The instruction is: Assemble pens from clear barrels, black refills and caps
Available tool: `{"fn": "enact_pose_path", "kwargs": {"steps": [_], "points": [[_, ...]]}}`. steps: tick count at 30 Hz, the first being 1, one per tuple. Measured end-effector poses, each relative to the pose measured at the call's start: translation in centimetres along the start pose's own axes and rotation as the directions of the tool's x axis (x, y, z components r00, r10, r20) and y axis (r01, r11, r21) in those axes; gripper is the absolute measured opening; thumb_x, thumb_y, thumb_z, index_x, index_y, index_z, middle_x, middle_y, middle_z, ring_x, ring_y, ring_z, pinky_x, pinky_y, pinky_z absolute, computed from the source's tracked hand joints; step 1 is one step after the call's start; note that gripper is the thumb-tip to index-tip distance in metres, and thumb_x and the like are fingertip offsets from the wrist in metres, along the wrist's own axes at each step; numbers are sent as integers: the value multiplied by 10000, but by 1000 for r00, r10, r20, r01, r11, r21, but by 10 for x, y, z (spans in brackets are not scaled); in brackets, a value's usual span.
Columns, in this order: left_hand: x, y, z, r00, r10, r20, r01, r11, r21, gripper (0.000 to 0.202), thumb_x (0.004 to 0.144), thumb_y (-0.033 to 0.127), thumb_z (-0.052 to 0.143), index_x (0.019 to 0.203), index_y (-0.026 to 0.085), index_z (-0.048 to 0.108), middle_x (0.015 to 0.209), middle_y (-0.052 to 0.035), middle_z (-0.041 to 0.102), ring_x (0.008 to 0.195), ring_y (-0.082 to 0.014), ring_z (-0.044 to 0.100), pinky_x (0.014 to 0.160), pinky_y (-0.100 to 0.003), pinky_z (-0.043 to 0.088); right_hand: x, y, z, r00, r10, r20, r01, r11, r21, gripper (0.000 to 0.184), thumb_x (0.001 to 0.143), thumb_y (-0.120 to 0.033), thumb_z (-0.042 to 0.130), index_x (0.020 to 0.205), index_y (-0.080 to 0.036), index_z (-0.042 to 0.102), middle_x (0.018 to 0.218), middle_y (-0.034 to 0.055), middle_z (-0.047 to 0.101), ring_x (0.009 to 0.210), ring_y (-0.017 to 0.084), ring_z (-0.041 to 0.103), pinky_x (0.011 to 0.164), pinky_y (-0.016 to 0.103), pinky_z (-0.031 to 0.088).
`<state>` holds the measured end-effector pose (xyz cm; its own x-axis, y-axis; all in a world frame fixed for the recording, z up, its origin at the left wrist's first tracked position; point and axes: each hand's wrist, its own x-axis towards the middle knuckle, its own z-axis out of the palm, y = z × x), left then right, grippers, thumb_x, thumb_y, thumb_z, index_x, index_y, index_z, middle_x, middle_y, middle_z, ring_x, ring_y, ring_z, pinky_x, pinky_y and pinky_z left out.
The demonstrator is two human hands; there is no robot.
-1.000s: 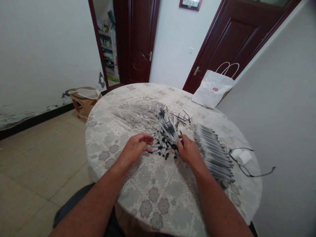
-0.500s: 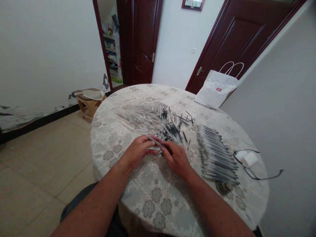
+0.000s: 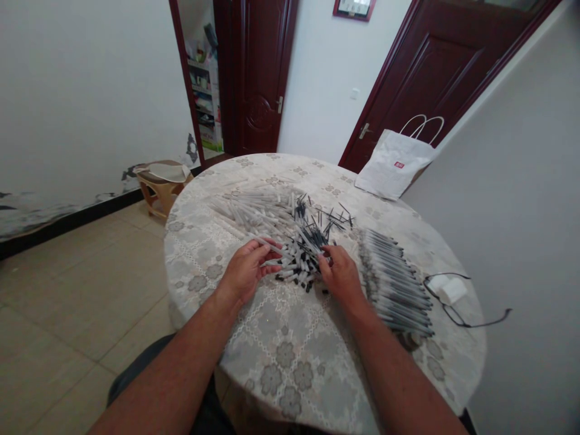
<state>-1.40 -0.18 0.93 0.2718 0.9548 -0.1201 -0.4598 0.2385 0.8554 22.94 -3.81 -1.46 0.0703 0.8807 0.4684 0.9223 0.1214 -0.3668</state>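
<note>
1. Small parts in the pile [image 3: 296, 238] are blurring together, so single pieces are hard to tell apart. Both forearms are running off the bottom edge.
2. The pile is lying on a round table [image 3: 290, 344] with a lace floral cloth. A neat row of pens [image 3: 394, 281] is lying right of the pile, with glasses [image 3: 460, 302] beyond. A white paper bag [image 3: 394, 163] is lying behind-right of the pile. A stool [image 3: 158, 181] is standing far left of the pile on tiled floor, and a dark door [image 3: 260, 78] is showing behind.
3. The left hand [image 3: 244, 272] is curling narrow, pinching a pale tube [image 3: 265, 243] at the pile's near left edge.
4. The right hand [image 3: 342, 275] is sitting at the pile's near right edge with its fingertips hiding in the pile. Can't tell if it's gripping anything.
</note>
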Motion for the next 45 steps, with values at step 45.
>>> {"fn": "enact_pose_path", "kwargs": {"steps": [45], "points": [[6,1,0,990,78,-119,-105,964,-243,102,872,185,697,942,136,642,1048,-109,740,863,-205,741,713,-317,622,-15,-25,-11,995,73,-60,-26,826,563,287,1006,-375,474,779,-214,548,662,-34,494,645,149,468,628,268,358]]}}
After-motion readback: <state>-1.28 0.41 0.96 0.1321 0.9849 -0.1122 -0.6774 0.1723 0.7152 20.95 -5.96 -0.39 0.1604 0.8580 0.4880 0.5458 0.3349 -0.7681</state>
